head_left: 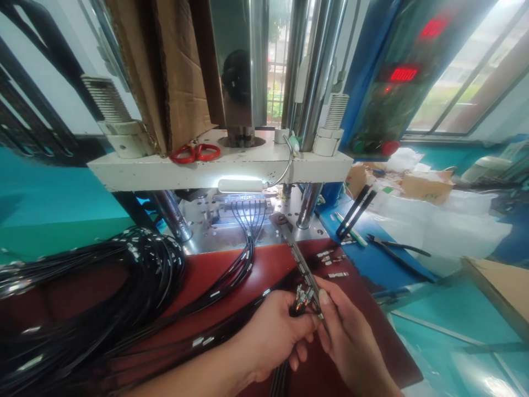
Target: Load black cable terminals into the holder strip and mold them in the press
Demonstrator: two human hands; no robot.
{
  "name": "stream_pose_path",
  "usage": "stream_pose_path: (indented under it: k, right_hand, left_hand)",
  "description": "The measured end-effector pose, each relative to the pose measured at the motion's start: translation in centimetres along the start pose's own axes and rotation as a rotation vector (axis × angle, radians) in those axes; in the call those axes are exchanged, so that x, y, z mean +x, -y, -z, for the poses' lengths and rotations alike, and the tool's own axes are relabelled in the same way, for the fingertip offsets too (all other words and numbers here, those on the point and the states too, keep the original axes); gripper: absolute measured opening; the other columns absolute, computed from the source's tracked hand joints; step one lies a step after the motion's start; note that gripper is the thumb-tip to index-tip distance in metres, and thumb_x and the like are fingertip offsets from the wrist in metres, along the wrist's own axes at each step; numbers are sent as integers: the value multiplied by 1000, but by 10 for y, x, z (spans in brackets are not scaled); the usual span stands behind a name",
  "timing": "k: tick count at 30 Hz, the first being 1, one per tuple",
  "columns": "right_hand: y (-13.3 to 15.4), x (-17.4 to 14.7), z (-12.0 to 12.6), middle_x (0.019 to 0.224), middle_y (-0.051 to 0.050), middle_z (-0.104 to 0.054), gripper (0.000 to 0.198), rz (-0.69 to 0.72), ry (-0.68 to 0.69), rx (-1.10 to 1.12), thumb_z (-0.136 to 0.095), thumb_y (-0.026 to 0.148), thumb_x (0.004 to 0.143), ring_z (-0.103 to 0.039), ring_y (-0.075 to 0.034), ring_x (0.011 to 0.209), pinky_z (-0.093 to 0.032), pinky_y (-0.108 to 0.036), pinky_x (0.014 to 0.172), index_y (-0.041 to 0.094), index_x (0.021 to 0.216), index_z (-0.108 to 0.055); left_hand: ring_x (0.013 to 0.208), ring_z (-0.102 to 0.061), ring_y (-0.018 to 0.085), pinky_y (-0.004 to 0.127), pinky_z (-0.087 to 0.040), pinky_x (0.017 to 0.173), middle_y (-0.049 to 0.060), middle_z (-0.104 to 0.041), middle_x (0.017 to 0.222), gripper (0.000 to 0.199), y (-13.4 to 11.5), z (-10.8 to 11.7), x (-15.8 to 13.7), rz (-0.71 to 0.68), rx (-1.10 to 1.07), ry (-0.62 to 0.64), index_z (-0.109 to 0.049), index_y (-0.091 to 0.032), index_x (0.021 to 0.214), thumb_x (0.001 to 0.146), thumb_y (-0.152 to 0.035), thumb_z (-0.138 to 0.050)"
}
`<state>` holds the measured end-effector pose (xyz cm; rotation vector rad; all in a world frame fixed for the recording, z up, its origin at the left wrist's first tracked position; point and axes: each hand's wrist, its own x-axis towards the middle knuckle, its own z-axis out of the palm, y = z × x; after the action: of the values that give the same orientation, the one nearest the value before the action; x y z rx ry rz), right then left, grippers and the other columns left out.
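Note:
My left hand (285,325) is closed around a bunch of black cables, whose metal terminal ends (303,296) stick up above its fingers. Against it, my right hand (349,336) has its thumb and fingers closed on the near end of a slotted metal bar (301,259). The bar's far, rounded end has a bolt head and lies at the machine's metal bed. Several other black cables (248,253) fan into a lit clear fixture (243,203) under the press plate. What my right fingertips touch behind the bar is partly hidden.
A large coil of black cables (136,259) fills the left of the red-brown board (372,325). Red-handled scissors (194,153) lie on the white press plate (165,173). Pliers (397,245) rest on the blue surface at right. Loose terminal ends (338,274) lie beyond my right hand.

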<state>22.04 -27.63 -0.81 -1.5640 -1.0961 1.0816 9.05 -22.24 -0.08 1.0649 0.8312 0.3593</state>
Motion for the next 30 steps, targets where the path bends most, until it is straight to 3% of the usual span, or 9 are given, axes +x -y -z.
stream_pose_path:
  k: [3, 6, 12, 19, 22, 25, 30]
  right_hand:
    - [3, 0, -1, 51, 5, -51, 52, 22, -11, -28, -39, 55, 91, -44, -11, 42, -37, -19, 41, 21, 129, -50]
    - [2, -1, 1, 56, 5, -53, 50, 3, -18, 97, -41, 56, 90, -45, -11, 43, -38, -18, 39, 23, 125, -53]
    - [-3, -9, 9, 74, 2, -59, 48, -204, -190, 381, -64, 58, 75, -57, -12, 61, -48, -16, 47, 27, 111, -60]
    - [1, -7, 7, 60, 6, -47, 46, -160, -92, 390, -57, 57, 81, -36, -4, 38, -26, -13, 29, 24, 113, -58]
    - [1, -6, 9, 65, 4, -53, 44, -144, -94, 370, -56, 56, 82, -39, -4, 40, -28, -13, 30, 24, 112, -58]
    - [-1, -7, 10, 58, 5, -50, 46, -141, -95, 350, -55, 57, 83, -36, -4, 37, -26, -14, 29, 23, 113, -59]
    - [0, -7, 10, 54, 5, -48, 48, -126, -64, 354, -53, 55, 84, -34, -5, 34, -26, -14, 28, 20, 117, -56]
  left_hand:
    - [38, -44, 7, 16, -32, 29, -2, -51, 58, 21, 0, 0, 1, 1, -3, -3, -54, -14, 67, 75, -32, -63]
    - [43, -50, 9, 19, -41, 36, -1, -54, 60, 24, -3, 4, 0, 20, -49, 40, -55, -13, 69, 73, -33, -67]
    - [61, -56, 10, 25, -49, 59, 1, -58, 70, 26, -12, 22, -6, -10, -190, 8, -57, -12, 84, 72, -28, -73]
    - [55, -50, 8, 21, -41, 51, -3, -52, 64, 27, -6, 17, -6, 30, -250, -55, -52, -15, 91, 74, -25, -71]
    - [52, -45, 7, 20, -36, 47, -4, -51, 62, 23, -6, 10, -7, 0, -230, -74, -50, -16, 86, 74, -22, -69]
    - [51, -43, 6, 19, -33, 45, -3, -51, 65, 22, -7, 7, -9, -7, -213, -91, -50, -16, 84, 73, -20, -69]
    - [52, -47, 7, 20, -36, 44, -1, -55, 72, 23, -4, 7, -8, 0, -166, -53, -50, -15, 85, 74, -24, -69]
